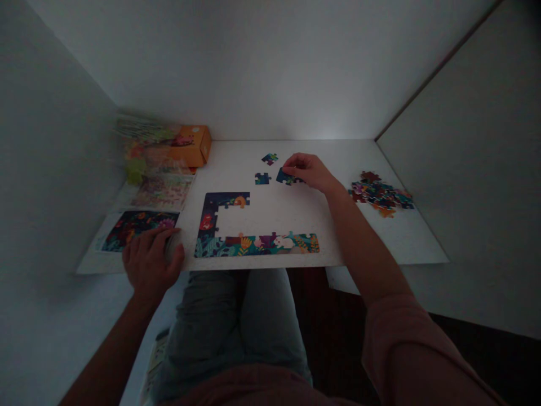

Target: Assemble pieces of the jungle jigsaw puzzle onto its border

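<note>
You are grasping a dark jigsaw piece (286, 177) in your right grip (306, 172), just beside a loose piece (262, 179) on the white board (270, 214), beyond the assembled border (253, 245). Your left grip (150, 265) is resting curled at the board's edge, touching a picture sheet (137, 231); whether it is clenching anything, I cannot tell.

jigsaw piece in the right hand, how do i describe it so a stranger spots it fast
On the white board, above the partly built jigsaw frame, three loose dark pieces lie together. Yours is the rightmost jigsaw piece, pinched by the right hand, while one piece and another lie untouched to its left.
</note>
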`<state>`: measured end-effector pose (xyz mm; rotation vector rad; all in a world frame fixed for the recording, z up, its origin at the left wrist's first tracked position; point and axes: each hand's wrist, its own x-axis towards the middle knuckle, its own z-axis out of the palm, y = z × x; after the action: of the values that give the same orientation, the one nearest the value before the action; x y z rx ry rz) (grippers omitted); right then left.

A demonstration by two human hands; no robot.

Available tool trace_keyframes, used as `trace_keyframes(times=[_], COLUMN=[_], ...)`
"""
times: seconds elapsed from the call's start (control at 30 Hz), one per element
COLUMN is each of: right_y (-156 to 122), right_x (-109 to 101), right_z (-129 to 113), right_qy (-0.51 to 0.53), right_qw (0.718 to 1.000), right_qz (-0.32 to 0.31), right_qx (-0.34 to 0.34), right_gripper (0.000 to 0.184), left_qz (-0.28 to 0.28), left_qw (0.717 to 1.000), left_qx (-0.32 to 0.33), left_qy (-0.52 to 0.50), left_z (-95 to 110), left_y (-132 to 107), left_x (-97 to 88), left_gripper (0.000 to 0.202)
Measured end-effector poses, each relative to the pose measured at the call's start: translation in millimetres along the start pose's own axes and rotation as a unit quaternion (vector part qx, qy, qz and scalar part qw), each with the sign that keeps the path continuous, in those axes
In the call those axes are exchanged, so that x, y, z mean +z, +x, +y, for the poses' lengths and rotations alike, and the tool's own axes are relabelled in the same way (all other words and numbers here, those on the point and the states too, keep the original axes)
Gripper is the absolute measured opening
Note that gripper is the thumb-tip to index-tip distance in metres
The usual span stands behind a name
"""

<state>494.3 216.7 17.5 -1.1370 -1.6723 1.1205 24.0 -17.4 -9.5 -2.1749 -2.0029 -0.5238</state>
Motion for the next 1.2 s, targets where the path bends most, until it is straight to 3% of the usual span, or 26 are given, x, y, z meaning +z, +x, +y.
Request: trace_keyframes(times=[0.2,0.47,0.7,0.87,0.97,1.1,1.2], right_y=[0.4,2.7,-0.6,-2.7,9.4,40.1,63.5], right_x=[-1.7,-5.4,-0.6,3.3,7.6,15.7,19.4], right_z=[4.3,16.9,22.6,17.2,17.7,18.6,17.5], right_qy=[-0.020,-0.012,-0.141,-0.248,-0.293,-0.348,-0.368], right_qw=[0.999,1.000,0.989,0.964,0.949,0.934,0.928], right_qz=[-0.024,0.026,0.041,0.085,0.106,0.076,0.056], right_qx=[-0.009,0.003,0.016,-0.049,-0.039,0.018,0.028], right_gripper=[0.035,0.036,0.028,0.028,0.027,0.048,0.039], left_qz=[-0.005,-0.005,-0.016,-0.025,-0.023,-0.018,-0.021], left_qw=[1.000,1.000,0.999,0.999,0.999,0.999,0.999], left_qx=[-0.008,0.000,-0.023,-0.017,-0.012,-0.012,-0.024], left_qy=[-0.002,-0.004,-0.026,-0.024,-0.021,-0.034,-0.041], left_z=[2.6,1.1,4.3,7.2,6.8,6.1,7.6], left_y=[0.4,0.1,0.9,1.4,0.3,-1.3,-2.1], left_x=[-1.4,-1.5,-4.6,-6.5,-4.8,-1.6,-1.2], left_gripper=[0.045,0.043,0.044,0.045,0.045,0.044,0.042])
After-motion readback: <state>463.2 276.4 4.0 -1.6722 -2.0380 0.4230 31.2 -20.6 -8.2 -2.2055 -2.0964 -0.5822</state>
